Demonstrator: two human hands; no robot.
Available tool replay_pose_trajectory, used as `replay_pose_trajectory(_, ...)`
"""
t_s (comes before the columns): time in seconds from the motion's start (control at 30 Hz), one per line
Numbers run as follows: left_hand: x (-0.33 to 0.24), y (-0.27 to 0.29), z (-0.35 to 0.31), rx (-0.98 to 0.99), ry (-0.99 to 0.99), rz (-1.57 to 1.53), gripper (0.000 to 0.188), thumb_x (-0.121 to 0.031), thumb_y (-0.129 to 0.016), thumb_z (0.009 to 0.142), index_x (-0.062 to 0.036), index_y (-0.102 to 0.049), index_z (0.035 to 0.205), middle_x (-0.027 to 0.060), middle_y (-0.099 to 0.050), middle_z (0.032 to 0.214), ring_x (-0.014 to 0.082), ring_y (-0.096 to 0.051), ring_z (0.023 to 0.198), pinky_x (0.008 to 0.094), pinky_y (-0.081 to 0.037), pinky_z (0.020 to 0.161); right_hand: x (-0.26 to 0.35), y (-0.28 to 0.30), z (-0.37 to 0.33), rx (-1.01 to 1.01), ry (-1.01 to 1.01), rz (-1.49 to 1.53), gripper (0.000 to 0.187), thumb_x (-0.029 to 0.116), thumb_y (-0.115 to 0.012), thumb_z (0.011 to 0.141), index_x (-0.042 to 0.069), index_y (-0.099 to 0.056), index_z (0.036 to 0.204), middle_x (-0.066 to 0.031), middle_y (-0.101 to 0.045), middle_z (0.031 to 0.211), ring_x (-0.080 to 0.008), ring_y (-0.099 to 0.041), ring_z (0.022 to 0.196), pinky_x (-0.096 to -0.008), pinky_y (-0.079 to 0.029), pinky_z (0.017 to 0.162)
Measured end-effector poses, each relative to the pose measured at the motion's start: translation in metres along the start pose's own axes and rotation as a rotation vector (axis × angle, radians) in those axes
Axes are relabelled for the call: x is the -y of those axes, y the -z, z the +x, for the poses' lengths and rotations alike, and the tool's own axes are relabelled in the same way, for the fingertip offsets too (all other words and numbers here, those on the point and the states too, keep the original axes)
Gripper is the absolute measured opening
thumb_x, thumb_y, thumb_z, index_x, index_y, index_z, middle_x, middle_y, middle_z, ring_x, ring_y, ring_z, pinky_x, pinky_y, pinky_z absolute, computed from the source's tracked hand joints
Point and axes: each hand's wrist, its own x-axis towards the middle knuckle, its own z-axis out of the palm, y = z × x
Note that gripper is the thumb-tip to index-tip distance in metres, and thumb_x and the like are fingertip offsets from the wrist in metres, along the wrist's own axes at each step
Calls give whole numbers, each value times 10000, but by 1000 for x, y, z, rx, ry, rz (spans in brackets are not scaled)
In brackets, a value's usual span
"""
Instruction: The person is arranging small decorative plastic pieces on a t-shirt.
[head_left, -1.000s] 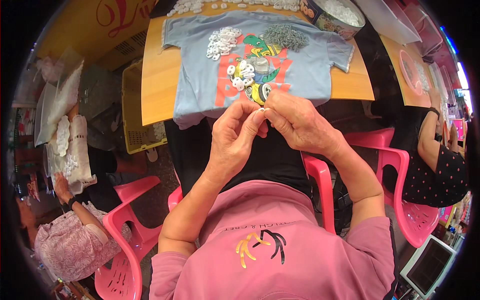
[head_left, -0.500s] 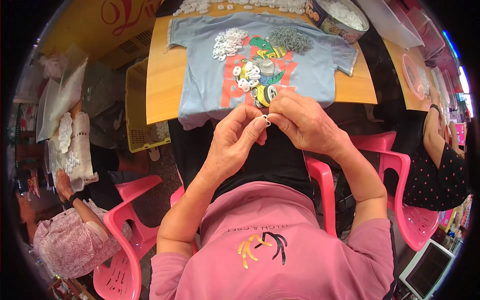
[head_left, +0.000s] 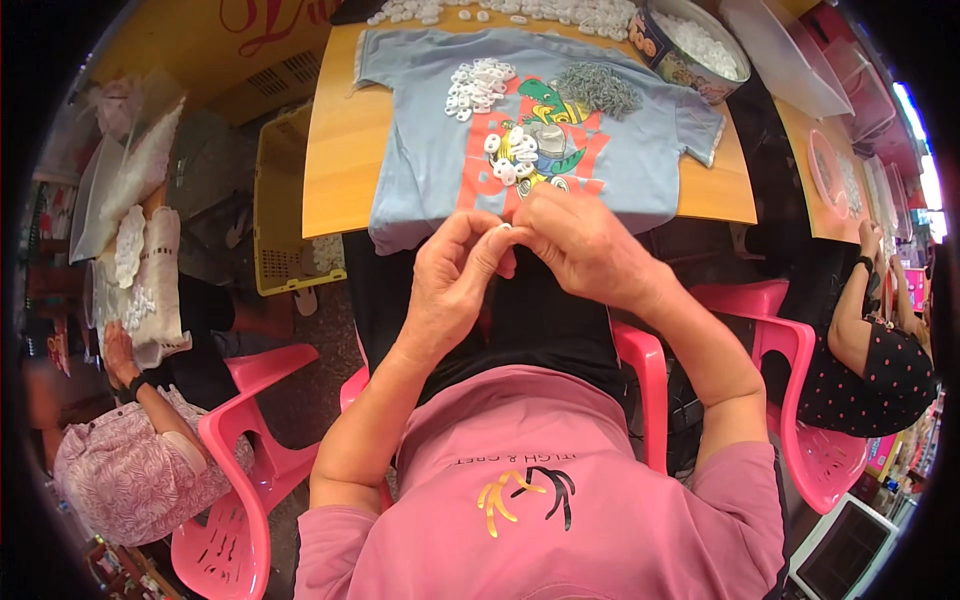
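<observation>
My left hand [head_left: 452, 275] pinches a small white plastic piece [head_left: 505, 227] between thumb and forefinger, just off the table's near edge. Against it my right hand [head_left: 590, 245] is closed, fingertips pressed together; what they hold is hidden. Beyond my hands a blue-grey T-shirt [head_left: 420, 150] with a printed dinosaur lies spread on the table. On it rest a small heap of white oval pieces with holes [head_left: 515, 150], a larger heap of similar pieces [head_left: 478, 88] farther off, and a pile of small grey metal parts [head_left: 600, 90].
More white pieces [head_left: 590, 15] line the far edge of the wooden table [head_left: 335, 150]. A round tin [head_left: 700, 50] full of white bits stands far right. At left is a yellow crate [head_left: 275, 200]. Other people sit on both sides, near pink chairs [head_left: 235, 480].
My hands have shifted slightly left, and the white piece between them is now more covered by my fingers. The view has tilted a little, moving the table right and up.
</observation>
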Motion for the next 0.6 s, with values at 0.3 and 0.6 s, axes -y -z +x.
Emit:
replay_pose_trajectory(0.3,2,24,8,-163,-14,-123,151,-166,-562,994,-19,-583,971,12,-607,774,77,-564,713,217,-468,679,-70,17,65,70,154,-521,168,51,-669,779,56,-682,946,-54,-648,890,-280,-588,881,-381,-500,746)
replay_pose_trajectory(0.6,-2,34,9,-181,-10,-163,159,-173,-567,992,-16,-582,970,18,-610,782,79,-564,709,219,-470,675,-80,9,90,302,212,-594,138,124,-698,804,93,-707,938,-63,-653,830,-264,-575,856,-362,-487,781)
